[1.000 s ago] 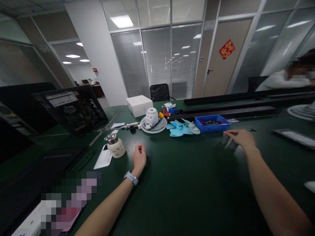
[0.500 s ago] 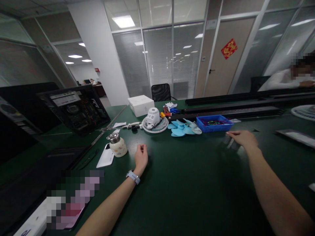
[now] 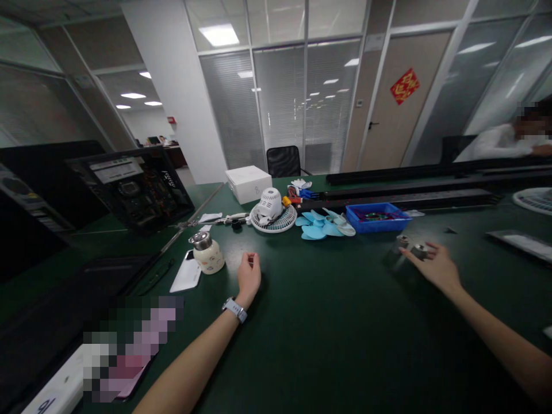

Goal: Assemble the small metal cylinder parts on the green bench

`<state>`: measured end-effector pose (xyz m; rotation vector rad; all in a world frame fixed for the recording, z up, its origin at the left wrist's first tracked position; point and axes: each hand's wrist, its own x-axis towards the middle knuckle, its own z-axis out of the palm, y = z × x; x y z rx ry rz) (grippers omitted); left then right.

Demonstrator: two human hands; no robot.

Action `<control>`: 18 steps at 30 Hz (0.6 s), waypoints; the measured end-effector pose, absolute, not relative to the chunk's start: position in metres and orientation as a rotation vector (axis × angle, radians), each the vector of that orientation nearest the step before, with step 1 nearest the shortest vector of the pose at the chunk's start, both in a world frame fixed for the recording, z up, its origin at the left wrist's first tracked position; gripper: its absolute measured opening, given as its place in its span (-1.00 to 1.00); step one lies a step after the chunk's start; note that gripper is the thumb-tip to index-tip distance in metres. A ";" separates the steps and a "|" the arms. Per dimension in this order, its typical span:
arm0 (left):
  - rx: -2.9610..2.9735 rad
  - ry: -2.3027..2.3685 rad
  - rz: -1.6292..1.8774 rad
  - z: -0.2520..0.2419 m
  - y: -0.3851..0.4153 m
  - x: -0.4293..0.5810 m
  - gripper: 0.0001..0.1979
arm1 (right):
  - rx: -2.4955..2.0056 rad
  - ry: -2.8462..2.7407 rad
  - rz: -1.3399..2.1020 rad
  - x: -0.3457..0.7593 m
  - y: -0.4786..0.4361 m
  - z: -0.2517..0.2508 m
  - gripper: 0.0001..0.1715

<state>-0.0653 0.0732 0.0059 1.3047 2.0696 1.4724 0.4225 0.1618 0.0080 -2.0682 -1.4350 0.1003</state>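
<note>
My left hand point(image 3: 249, 275) rests on its side on the green table point(image 3: 328, 322), fingers curled into a loose fist, with a watch on the wrist. It lies just right of a small cream bottle with a metal cap point(image 3: 207, 255). My right hand point(image 3: 433, 264) reaches out flat over the table at the right, fingers stretched. Its fingertips touch a small grey metal part point(image 3: 411, 246) in front of the blue tray point(image 3: 390, 221). I cannot make out what that part is.
A white fan motor on a round grille point(image 3: 272, 214), light-blue fan blades point(image 3: 325, 225), a white box point(image 3: 248, 183), an open computer case point(image 3: 133, 190), a white phone point(image 3: 186, 279) and long black rails point(image 3: 409, 198) share the table. A person in white point(image 3: 495, 145) sits far right.
My right hand has drawn back toward me and to the right, uncovering the small metal part it lay over. My left hand has stayed put; the view shifted slightly.
</note>
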 end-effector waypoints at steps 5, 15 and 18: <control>1.324 2.052 1.481 0.005 0.072 -0.066 -0.73 | -2.145 -1.306 0.159 0.419 0.159 0.001 -0.22; 1.328 2.052 1.452 0.005 0.073 -0.066 -0.74 | -1.314 -1.791 0.577 0.285 0.119 0.033 -0.44; 1.325 2.066 1.436 0.006 0.072 -0.066 -0.75 | -1.084 -1.909 0.787 0.220 0.120 0.031 -0.47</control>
